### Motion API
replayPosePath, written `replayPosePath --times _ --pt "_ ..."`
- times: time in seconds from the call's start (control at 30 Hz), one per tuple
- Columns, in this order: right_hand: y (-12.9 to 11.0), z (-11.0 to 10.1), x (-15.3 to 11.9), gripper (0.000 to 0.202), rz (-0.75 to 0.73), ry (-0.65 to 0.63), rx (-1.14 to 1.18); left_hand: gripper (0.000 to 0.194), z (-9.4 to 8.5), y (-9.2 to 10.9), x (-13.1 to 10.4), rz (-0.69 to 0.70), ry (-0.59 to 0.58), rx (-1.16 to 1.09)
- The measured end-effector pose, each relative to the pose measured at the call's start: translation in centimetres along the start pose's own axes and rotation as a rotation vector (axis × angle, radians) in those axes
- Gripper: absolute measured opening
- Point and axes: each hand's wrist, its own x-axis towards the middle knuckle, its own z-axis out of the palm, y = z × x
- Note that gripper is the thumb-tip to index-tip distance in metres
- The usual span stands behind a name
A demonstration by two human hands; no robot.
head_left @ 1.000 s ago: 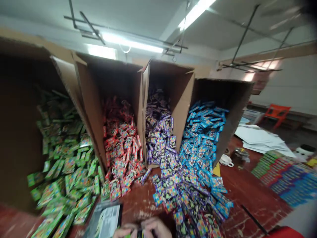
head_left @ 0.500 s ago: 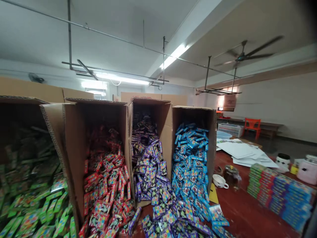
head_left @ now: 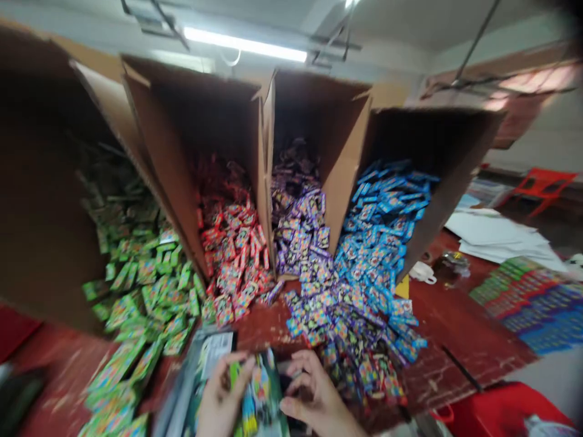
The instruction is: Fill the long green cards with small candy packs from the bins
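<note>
Flat, glossy printed packet in green, yellow and blue [head_left: 264, 388], low at the near edge of your view, between your two hands over the dark red worn tabletop [head_left: 259, 331]; its face looks busy with print, too blurred to read; your left hand [head_left: 221, 394] has thumb and fingers closed on its left side, probably to steady it; your right hand [head_left: 321, 388] is curled at the other edge, thumb against or just beside it, and whether those fingers grip anything you cannot tell from here; just beyond your left hand, a dark flat sheet-like item with a white label [head_left: 217, 351] lies on the table.

Farther out, tall brown cardboard boxes [head_left: 344, 176] stand side by side, mouths towards you, likely so the contents slide within reach; small green packets [head_left: 150, 303], red packets [head_left: 239, 255], purple packets [head_left: 303, 237] and blue packets [head_left: 378, 237] spill out, purple and blue mingling in front; off right, a colour-banded stack [head_left: 532, 309] sits apart, perhaps to leave your working space free.
</note>
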Motion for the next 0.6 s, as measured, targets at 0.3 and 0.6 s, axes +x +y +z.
replayPosePath --times 0.3,0.6 --pt "-2.6 2.4 -2.2 0.027 0.151 0.001 0.336 0.019 -3.0 -1.0 1.5 -0.348 0.325 -0.721" --pt "-7.5 1.7 -5.1 0.028 0.029 -0.517 0.377 0.093 -6.0 1.1 -5.1 0.321 -0.287 0.147"
